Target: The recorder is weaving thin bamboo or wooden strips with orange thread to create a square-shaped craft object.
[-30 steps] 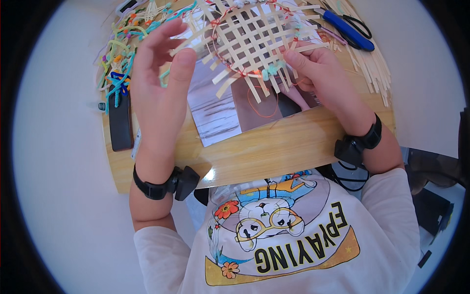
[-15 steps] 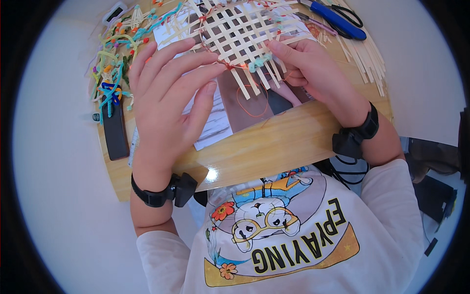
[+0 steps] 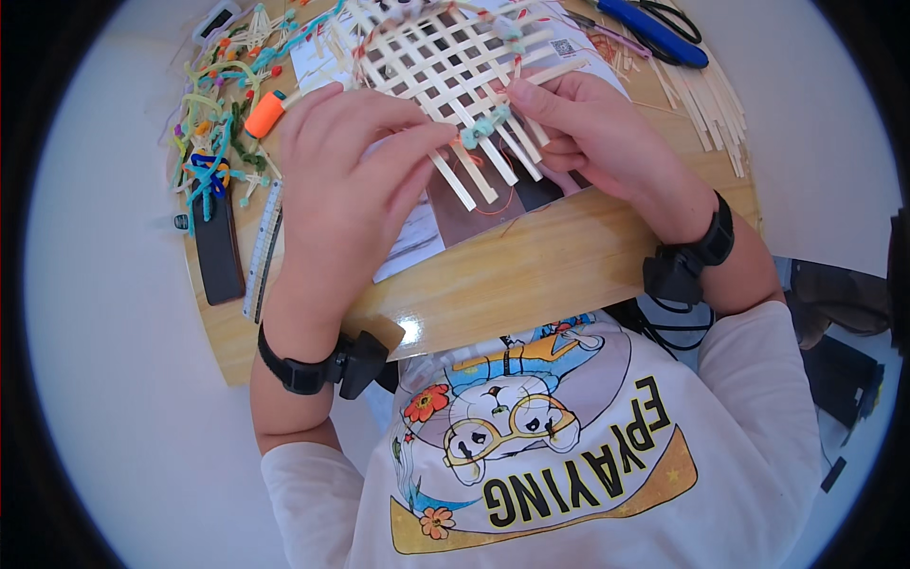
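Observation:
A lattice of pale woven strips (image 3: 445,71), perhaps bamboo, is held tilted above the table, its strip ends pointing toward me. Red and orange thread runs around its rim, and a pale green fuzzy yarn (image 3: 485,126) is wound on its near edge. My right hand (image 3: 602,128) grips the right edge between thumb and fingers. At the near left edge, the thumb and index fingertips of my left hand (image 3: 355,175) are pinched together beside a bit of orange; what lies between them is hidden. A loop of orange thread (image 3: 512,194) hangs below the strips.
Under the lattice lies a printed sheet (image 3: 412,237). To the left are colourful fuzzy yarn pieces (image 3: 213,123), a dark case (image 3: 218,247), a clear ruler (image 3: 263,247) and an orange-ended tool (image 3: 264,114). Blue-handled pliers (image 3: 654,33) and loose strips (image 3: 706,109) lie right.
My left hand's fingers have gone from spread to pinched at the lattice edge. The lattice has shifted slightly toward me. The orange-ended tool and more of the ruler now show beside my left hand.

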`<state>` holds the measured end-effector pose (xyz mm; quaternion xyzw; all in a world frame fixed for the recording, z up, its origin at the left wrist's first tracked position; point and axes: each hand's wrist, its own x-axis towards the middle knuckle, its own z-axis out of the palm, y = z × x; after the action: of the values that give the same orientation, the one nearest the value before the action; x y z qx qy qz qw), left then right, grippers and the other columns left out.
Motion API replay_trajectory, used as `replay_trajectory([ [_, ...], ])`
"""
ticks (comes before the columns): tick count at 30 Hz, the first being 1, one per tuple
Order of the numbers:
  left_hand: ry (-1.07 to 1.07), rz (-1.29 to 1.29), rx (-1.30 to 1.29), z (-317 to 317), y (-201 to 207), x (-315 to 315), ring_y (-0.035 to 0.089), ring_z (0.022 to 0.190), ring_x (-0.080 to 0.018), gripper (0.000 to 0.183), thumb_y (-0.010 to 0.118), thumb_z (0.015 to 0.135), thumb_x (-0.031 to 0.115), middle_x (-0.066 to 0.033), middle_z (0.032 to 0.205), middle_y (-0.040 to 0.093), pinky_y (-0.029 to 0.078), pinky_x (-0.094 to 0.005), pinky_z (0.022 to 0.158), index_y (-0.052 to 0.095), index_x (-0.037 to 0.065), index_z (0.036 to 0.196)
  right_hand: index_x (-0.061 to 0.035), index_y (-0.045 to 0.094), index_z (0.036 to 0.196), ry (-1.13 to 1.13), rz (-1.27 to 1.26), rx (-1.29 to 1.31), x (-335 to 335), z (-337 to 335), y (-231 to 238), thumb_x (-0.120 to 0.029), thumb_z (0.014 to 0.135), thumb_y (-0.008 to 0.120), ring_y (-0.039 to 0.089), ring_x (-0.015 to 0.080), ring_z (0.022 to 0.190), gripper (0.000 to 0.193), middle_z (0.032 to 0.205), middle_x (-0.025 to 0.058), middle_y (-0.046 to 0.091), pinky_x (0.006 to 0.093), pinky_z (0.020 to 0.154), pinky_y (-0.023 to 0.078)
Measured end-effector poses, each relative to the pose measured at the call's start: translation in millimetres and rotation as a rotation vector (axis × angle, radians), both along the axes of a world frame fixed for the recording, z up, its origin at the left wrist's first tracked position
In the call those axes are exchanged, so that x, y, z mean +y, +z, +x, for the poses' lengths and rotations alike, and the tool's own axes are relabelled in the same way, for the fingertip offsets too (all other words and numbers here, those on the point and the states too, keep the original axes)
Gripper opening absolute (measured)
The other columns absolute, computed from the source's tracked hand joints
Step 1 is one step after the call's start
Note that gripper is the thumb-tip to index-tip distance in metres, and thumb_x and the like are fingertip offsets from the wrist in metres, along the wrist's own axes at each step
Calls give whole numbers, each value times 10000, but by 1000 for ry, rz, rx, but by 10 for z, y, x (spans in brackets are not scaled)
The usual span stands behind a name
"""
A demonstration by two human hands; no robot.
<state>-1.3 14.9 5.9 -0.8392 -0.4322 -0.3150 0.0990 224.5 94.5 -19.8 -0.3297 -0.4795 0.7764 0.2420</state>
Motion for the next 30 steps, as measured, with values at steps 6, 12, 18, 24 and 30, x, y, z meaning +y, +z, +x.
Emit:
replay_trajectory([
  [6, 136, -65, -293, -50, -104, -4, 602, 859, -210, 285, 762, 680, 26, -27, 900, 636, 429, -339, 781, 709, 120, 944, 30, 584, 1106, -35, -38, 232, -60, -32, 49, -270, 977, 568, 332, 49, 503, 326, 651, -42, 398, 203, 462, 307],
  [12, 98, -153, -534, -24, -82, -9, 607, 768, -156, 250, 773, 744, 42, -62, 913, 643, 459, -274, 726, 703, 62, 983, -1, 584, 1148, 79, 102, 189, -18, 32, 60, -154, 975, 528, 435, 47, 589, 237, 678, -30, 452, 204, 547, 388],
  [18, 124, -209, -694, -68, -51, -32, 614, 804, -130, 240, 762, 770, 31, -52, 922, 645, 487, -260, 759, 677, 23, 995, -18, 551, 1200, 116, 336, 60, -82, -10, 95, -128, 976, 515, 514, 52, 603, 252, 745, 15, 589, 193, 540, 387],
  [24, 126, -354, -986, -53, -16, -82, 621, 846, -111, 229, 734, 834, 68, -46, 958, 649, 495, -251, 788, 644, 27, 1041, -23, 524, 1191, 92, 497, -32, -157, 27, 197, -87, 964, 516, 602, 70, 810, 235, 860, 48, 668, 220, 708, 461],
  [30, 84, -569, -1242, -102, -92, -3, 612, 868, -105, 354, 718, 865, 140, -85, 1016, 650, 494, -243, 770, 596, -37, 1147, -25, 516, 1167, 62, 616, 82, -176, 18, 154, -67, 977, 474, 580, 59, 807, 199, 831, 43, 642, 198, 673, 430],
])
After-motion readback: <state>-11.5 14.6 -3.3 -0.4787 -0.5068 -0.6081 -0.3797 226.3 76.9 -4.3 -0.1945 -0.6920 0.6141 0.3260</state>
